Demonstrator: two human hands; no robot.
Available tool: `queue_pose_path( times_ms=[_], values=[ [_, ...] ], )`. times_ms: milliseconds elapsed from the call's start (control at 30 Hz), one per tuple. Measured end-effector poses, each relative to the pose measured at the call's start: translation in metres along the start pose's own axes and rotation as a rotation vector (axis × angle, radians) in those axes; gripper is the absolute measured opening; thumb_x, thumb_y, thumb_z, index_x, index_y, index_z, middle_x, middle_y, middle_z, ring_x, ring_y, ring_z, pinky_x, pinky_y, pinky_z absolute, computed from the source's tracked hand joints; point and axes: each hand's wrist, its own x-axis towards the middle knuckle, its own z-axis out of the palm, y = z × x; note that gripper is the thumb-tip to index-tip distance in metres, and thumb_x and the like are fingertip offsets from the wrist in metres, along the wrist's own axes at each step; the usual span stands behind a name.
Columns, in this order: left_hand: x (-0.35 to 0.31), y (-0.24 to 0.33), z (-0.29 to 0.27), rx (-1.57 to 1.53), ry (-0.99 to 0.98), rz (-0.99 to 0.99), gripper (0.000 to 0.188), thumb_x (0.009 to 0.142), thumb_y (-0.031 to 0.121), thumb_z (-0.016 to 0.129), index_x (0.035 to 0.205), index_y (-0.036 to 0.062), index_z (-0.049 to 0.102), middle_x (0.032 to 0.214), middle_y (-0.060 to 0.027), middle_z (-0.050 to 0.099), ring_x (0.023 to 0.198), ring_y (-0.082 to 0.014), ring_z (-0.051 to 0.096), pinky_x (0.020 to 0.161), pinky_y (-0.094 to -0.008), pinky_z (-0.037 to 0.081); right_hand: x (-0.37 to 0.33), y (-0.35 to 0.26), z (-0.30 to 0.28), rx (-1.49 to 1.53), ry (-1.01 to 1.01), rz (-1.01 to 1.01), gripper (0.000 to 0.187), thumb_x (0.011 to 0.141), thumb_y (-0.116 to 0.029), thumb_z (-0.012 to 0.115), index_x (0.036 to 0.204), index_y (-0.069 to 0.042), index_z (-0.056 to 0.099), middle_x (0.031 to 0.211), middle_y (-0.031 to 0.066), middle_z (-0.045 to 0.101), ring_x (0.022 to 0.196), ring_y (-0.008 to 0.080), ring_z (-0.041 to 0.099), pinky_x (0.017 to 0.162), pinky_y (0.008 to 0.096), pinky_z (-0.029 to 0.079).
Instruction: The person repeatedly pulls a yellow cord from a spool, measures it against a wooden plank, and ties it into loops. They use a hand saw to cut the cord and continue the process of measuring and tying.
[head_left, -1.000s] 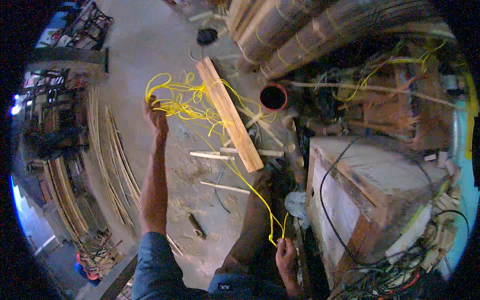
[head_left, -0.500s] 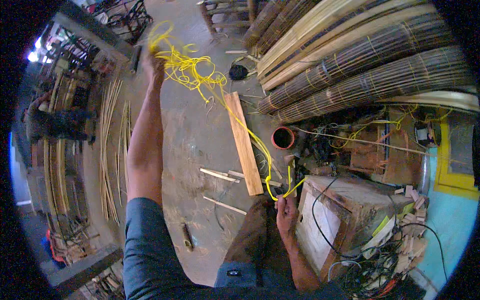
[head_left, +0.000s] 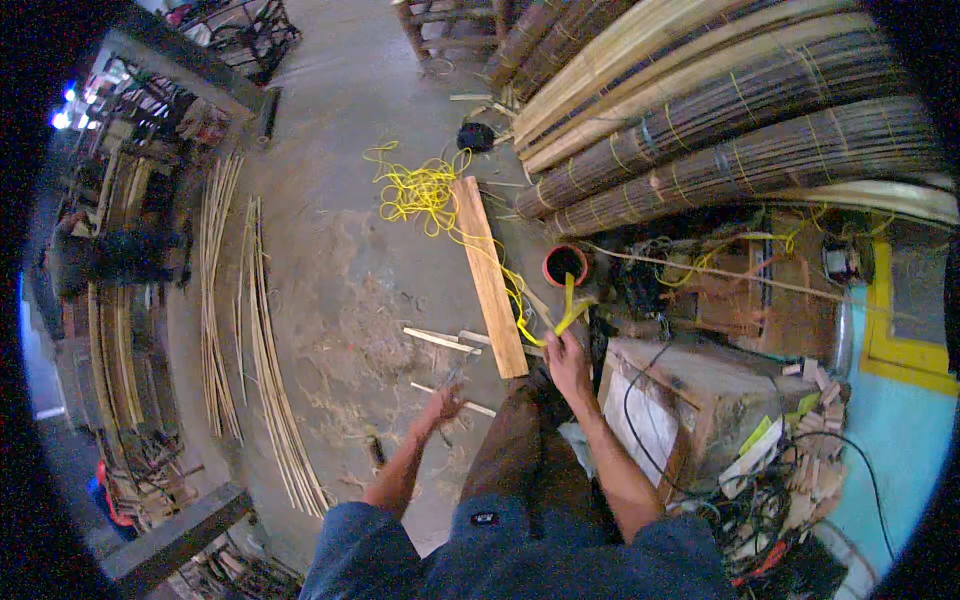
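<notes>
Pinching part of the yellow cord (head_left: 422, 190) just right of centre, the right hand (head_left: 568, 362) has closed fingers; the left hand (head_left: 440, 407), lower centre, is too blurred to tell. The cord's tangled heap lies upper centre, by the wooden plank (head_left: 489, 275). Pulling could tighten overlapping loops into knots or snag them on the plank.
</notes>
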Motion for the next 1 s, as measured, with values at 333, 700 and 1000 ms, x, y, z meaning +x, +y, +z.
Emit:
queue_pose_path(
  times_ms=[333,700,1000],
  values=[
    [-0.261,-0.08,0.1,-0.92,-0.121,-0.453,0.025,0.078,0.025,0.066,0.092,0.006,0.058,0.073,-0.0064,0.059,0.061,-0.0182,0.058,0.062,-0.0315,0.051,0.195,-0.063,0.016,0.236,0.177,-0.449,0.029,0.089,-0.026,0.047,0.075,-0.001,0.053,0.063,0.0093,0.057,0.06,0.0197,0.058,0.053,0.0339,0.043],
    [0.0,-0.039,0.041,-0.988,0.013,-0.03,0.027,0.086,0.025,0.053,0.104,0.0054,0.051,0.076,-0.0065,0.058,0.066,-0.0195,0.058,0.061,-0.0313,0.049,-0.021,-0.001,-0.026,0.139,-0.024,-0.174,0.017,0.081,-0.014,0.05,0.073,0.0,0.047,0.059,0.0121,0.047,0.054,0.018,0.045,0.052,0.0372,0.039],
    [0.192,0.241,-0.024,0.156,-0.03,0.75,0.02,0.085,0.016,0.049,0.1,0.0032,0.054,0.088,-0.0093,0.061,0.074,-0.0264,0.058,0.064,-0.0374,0.047,-0.153,0.017,-0.204,0.245,0.532,0.02,0.019,0.087,-0.019,0.054,0.096,-0.004,0.061,0.079,0.0116,0.064,0.068,0.0244,0.063,0.06,0.0356,0.048]
  ],
)
